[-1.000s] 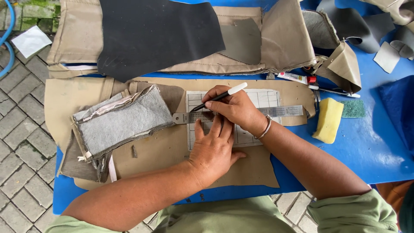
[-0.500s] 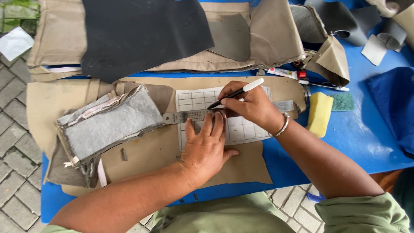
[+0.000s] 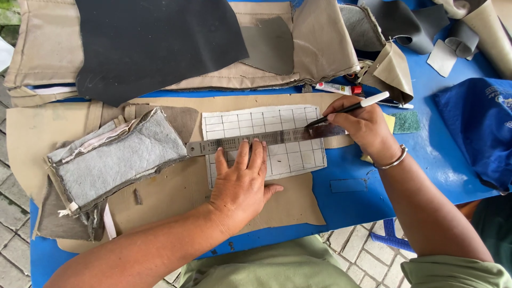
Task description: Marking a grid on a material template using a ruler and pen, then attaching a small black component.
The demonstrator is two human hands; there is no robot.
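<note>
Floor: grey paving stones [image 3: 13, 208] showed at the left edge and below the tabletop.
Tabletop: the blue tabletop [image 3: 448, 154] carried tan material [image 3: 176, 192], a black sheet [image 3: 154, 42] and a grey padded piece [image 3: 117, 157] at the left.
Left hand: the left hand [image 3: 242, 184] lay flat and open, fingers spread, pressing the metal ruler [image 3: 266, 140] on the gridded paper [image 3: 264, 141].
Right hand: the right hand [image 3: 360, 125] was closed around a black pen with a white cap [image 3: 349, 108], its tip at the ruler's right end.
Far right: a blue cloth [image 3: 477, 128] lay near the edge.
</note>
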